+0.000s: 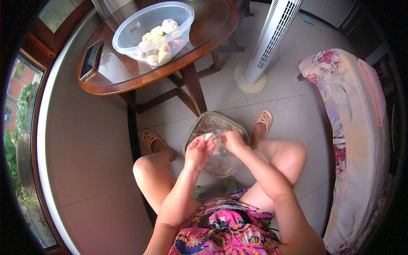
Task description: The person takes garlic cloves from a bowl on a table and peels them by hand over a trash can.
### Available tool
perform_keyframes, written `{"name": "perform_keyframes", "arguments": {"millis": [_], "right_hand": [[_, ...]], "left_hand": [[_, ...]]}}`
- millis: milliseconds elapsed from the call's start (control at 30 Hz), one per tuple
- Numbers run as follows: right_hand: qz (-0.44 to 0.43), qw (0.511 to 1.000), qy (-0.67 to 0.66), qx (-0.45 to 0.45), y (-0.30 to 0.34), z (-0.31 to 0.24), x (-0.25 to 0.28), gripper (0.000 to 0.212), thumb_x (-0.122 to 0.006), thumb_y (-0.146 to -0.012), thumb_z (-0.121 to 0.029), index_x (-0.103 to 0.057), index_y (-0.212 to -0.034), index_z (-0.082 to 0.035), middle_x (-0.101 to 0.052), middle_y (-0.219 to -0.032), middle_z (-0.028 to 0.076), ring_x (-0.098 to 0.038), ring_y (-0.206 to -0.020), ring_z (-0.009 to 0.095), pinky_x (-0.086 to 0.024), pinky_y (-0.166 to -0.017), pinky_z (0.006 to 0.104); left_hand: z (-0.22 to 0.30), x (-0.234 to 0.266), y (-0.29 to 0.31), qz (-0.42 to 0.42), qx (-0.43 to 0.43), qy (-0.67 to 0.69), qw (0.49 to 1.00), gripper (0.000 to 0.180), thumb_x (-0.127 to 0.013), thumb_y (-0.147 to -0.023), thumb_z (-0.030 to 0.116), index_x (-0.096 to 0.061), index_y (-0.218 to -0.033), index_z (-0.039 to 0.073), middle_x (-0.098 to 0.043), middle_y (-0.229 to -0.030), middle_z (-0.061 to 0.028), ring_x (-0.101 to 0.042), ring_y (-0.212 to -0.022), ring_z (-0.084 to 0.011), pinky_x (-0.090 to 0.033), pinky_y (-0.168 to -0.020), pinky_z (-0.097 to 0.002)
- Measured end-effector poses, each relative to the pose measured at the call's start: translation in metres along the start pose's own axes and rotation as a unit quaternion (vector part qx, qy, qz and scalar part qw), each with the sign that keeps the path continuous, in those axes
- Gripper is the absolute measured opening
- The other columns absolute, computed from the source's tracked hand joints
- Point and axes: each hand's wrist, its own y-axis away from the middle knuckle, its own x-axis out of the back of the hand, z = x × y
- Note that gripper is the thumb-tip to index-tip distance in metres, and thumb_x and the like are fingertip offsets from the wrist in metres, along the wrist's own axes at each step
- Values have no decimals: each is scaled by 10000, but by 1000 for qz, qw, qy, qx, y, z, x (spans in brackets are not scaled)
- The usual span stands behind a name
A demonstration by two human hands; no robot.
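Observation:
My left hand (199, 148) pinches a pale garlic clove (208, 137) between thumb and fingertips. To its right, my right hand (233, 141) has its fingers drawn together; whatever they hold, if anything, is too small to make out. Both hands are over a square-rimmed waste bin (223, 174) lined with a clear plastic bag, standing on the floor between my feet. On the table ahead, a translucent plastic bowl (123, 39) contains several peeled garlic cloves (154, 58) and what look like whole bulbs.
The bowl's oval wooden table (140, 83) has a glass top, with a phone (90, 60) at its left edge. A white tower fan (265, 46) stands beyond on the tiled floor. Flowered cloth (352, 114) covers furniture at the right. A window (25, 106) is far left.

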Motion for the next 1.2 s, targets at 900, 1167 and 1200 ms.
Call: {"name": "perform_keyframes", "arguments": {"millis": [900, 1167, 1200], "right_hand": [[-15, 946, -317, 64, 14, -56, 32, 66, -534, -733, -26, -518, -768, 28, -575, -676, 47, -542, -598, 74, -436, -520, 195], [-78, 915, -397, 9, 14, -58, 38, 102, -551, -726, -35, -477, -670, 8, -557, -654, 68, -550, -580, 97, -441, -479, 204], [-102, 903, -417, -1, 13, -57, 40, 108, -548, -724, -30, -470, -657, 3, -553, -653, 73, -552, -575, 107, -443, -468, 208]], "left_hand": [[-5, -2, 3, -21, -149, -171, 974, 165, -527, -736, 0, -515, -900, -16, -560, -779, -57, -531, -684, -114, -442, -651, -216], [-3, 1, 2, -17, -204, -277, 939, 184, -538, -724, -10, -538, -908, -19, -569, -815, -56, -527, -720, -105, -425, -679, -213], [1, -1, 4, -21, -166, -267, 949, 180, -532, -730, -4, -537, -909, -20, -569, -810, -55, -527, -721, -107, -426, -678, -217]]}}
